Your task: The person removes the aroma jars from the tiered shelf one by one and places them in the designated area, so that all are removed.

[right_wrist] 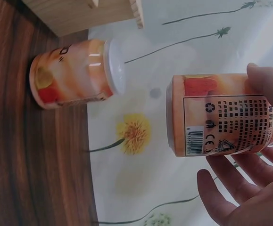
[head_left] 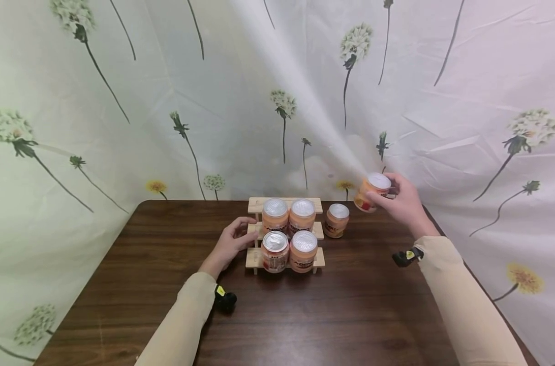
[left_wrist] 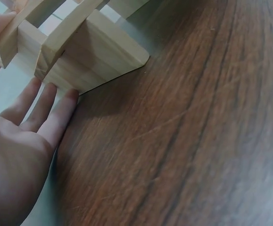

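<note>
A three-tiered wooden rack (head_left: 254,259) bears several orange cans (head_left: 302,256) with silvery tops, two on the front step and two behind. At its left side is my left hand (head_left: 232,241), thumb and index finger at the end of the middle step. In the left wrist view the other fingers (left_wrist: 44,106) reach toward the rack's side panel (left_wrist: 94,56). My right hand (head_left: 403,201) grips another orange can (right_wrist: 221,117) above the table's back right, thumb on one side, fingers on the other. Its barcode and printed panel face the right wrist camera.
One more orange can (head_left: 336,221) stands on the dark wooden table (head_left: 350,315) just right of the rack. Behind the table's back edge hangs a pale curtain (head_left: 241,101) printed with dandelions. It also runs along both sides.
</note>
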{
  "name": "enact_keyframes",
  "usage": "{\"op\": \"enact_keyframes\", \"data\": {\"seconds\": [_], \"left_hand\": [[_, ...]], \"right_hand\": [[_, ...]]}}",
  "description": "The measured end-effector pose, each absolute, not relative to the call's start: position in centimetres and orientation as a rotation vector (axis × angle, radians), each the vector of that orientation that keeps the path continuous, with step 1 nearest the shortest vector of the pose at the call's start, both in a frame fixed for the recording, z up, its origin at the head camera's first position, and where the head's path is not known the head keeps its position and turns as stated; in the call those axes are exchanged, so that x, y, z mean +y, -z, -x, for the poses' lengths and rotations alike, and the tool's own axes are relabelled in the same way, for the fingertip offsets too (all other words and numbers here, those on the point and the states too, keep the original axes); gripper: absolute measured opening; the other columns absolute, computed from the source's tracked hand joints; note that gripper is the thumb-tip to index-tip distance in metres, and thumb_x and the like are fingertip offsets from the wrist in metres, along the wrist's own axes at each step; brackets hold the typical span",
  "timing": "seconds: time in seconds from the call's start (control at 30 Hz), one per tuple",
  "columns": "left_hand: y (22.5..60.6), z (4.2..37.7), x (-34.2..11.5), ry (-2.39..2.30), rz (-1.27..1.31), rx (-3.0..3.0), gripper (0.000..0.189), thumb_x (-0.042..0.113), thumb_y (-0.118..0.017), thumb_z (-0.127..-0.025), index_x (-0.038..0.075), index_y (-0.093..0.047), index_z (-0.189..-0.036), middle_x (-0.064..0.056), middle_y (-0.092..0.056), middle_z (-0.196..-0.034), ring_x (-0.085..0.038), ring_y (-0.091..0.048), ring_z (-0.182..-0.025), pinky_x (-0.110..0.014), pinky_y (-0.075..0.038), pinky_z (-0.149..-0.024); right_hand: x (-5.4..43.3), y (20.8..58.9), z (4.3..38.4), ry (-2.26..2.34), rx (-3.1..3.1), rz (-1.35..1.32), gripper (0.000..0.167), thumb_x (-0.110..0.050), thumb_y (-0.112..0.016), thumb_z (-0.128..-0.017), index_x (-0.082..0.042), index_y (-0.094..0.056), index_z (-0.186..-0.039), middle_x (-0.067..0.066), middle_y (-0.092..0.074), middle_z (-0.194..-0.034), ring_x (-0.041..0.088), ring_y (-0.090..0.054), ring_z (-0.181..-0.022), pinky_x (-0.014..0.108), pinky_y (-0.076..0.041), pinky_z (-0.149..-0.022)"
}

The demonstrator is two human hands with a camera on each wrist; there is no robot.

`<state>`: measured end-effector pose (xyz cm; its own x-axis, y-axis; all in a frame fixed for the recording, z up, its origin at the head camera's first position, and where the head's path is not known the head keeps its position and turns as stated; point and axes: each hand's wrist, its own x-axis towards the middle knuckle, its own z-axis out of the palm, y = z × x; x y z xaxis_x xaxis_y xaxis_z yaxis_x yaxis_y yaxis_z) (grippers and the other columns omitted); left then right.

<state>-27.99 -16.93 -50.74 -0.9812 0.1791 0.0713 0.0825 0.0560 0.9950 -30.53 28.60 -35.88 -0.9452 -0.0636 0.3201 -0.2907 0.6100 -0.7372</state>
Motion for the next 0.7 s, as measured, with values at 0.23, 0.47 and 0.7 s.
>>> {"op": "enact_keyframes", "data": {"seconds": [0.23,0.47,0.7], "left_hand": [[50.2,27.4,-17.1,-2.089,-0.271,2.199,0.046,0.017,-0.074,-0.100,0.009,-0.055,-0.142,-0.021,-0.051,-0.148,-0.029,-0.061,-0.120,-0.041,-0.059,-0.096],[50.4,27.5,-17.0,-2.121,-0.247,2.162,0.047,0.015,-0.073,-0.101,0.009,-0.054,-0.143,-0.021,-0.050,-0.146,-0.026,-0.061,-0.119,-0.038,-0.059,-0.095],[50.8,27.7,-17.0,-2.145,-0.236,2.137,0.047,0.014,-0.073,-0.101,0.009,-0.054,-0.143,-0.021,-0.049,-0.147,-0.023,-0.062,-0.117,-0.036,-0.059,-0.094]], "right_hand": [[29.4,36.5,30.3,-1.223,-2.601,-0.281,0.072,-0.041,-0.083,-0.092,-0.001,-0.052,-0.143,0.020,-0.063,-0.136,0.037,-0.061,-0.126,0.031,-0.047,-0.093],[30.1,37.5,30.0,-1.215,-2.642,-0.253,0.078,-0.044,-0.082,-0.092,0.000,-0.048,-0.146,0.022,-0.061,-0.138,0.038,-0.061,-0.126,0.035,-0.049,-0.096],[30.5,38.8,29.9,-1.206,-2.641,-0.261,0.076,-0.041,-0.084,-0.091,0.001,-0.050,-0.145,0.022,-0.061,-0.137,0.041,-0.061,-0.128,0.044,-0.051,-0.099]]}}
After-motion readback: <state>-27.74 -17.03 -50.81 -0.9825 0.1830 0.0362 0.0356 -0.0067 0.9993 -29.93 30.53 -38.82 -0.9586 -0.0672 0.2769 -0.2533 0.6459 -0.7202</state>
